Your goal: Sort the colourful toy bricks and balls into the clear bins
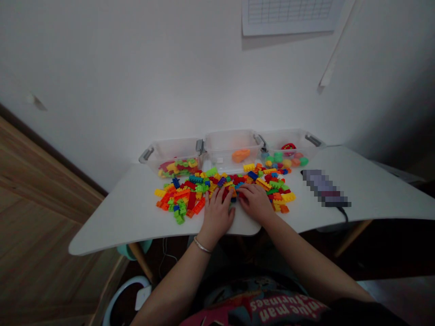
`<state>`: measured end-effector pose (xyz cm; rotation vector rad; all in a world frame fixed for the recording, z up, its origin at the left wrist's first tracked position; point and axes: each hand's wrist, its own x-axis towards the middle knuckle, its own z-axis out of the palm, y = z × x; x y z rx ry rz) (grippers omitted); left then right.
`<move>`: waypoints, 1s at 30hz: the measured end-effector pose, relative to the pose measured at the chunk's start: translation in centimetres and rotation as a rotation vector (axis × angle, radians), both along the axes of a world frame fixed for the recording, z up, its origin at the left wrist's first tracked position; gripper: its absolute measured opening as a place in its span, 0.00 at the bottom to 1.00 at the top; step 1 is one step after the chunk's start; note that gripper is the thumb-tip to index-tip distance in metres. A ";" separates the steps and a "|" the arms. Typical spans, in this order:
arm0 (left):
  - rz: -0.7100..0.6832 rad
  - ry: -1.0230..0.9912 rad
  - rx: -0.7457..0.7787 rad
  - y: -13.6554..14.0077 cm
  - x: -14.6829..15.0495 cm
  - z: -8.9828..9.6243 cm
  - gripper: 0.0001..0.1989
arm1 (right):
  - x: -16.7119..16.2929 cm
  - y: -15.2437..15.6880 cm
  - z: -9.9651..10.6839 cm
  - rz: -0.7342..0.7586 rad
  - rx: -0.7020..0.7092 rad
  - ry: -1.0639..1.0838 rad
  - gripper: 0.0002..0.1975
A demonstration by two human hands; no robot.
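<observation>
A heap of colourful toy building bricks (192, 199) lies spread over the white table. My left hand (218, 212), with a bracelet at the wrist, rests on the front middle of the heap, its fingers spread over the bricks and its thumb apart. Just to its right, my right hand (255, 201) reaches into the heap with fingers bent and close together. Its fingertips are near a blue brick (239, 185) and an orange brick (233, 192). Whatever those fingertips may grip is hidden.
Behind the heap stand a clear bin of bricks (176, 149), a clear bin with an orange object (224, 141), and a clear bin of coloured round pieces (288, 138). A blurred-out phone (324, 188) with a cable lies right on the table (115, 217). The wall is behind.
</observation>
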<state>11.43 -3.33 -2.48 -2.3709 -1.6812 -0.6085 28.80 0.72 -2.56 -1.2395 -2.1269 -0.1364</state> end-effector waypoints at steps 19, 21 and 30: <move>-0.026 -0.005 -0.051 -0.2 -0.3 0.3 0.28 | 8.7 2.0 0.2 -0.532 -0.278 -0.039 0.22; -0.030 -0.006 -0.054 -0.2 -0.3 0.2 0.28 | 8.6 2.1 0.0 -0.515 -0.252 -0.029 0.20; -0.033 -0.011 -0.057 -0.2 -0.3 0.2 0.28 | 9.2 2.2 -0.2 -0.471 -0.141 0.106 0.15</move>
